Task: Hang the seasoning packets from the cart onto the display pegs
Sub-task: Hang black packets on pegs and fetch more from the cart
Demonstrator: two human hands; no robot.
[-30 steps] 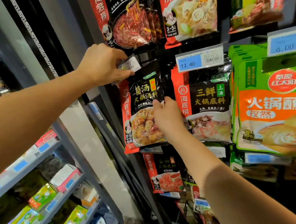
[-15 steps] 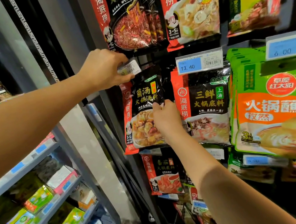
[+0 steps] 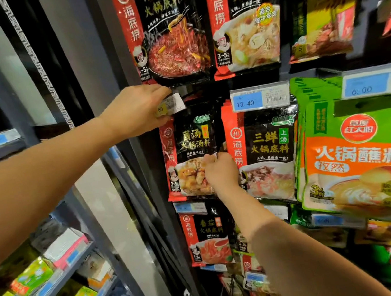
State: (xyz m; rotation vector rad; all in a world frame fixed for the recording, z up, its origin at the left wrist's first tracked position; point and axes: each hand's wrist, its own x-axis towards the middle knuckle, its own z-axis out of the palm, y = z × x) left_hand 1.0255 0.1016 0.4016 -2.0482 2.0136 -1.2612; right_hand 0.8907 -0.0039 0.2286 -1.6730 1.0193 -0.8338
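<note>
With left hand, pinching the price tag; with right hand, gripping the seasoning packet at its right edge. Probably soft, light, slippery; best held near the top.

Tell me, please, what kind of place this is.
Most likely a grocery shop aisle: seasoning packets hang in rows, printed price tags sit above them, and boxed goods fill the shelves on the left.

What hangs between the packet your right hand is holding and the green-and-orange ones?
A red-and-black seasoning packet under the 13.40 price tag, seen in the head view.
</note>
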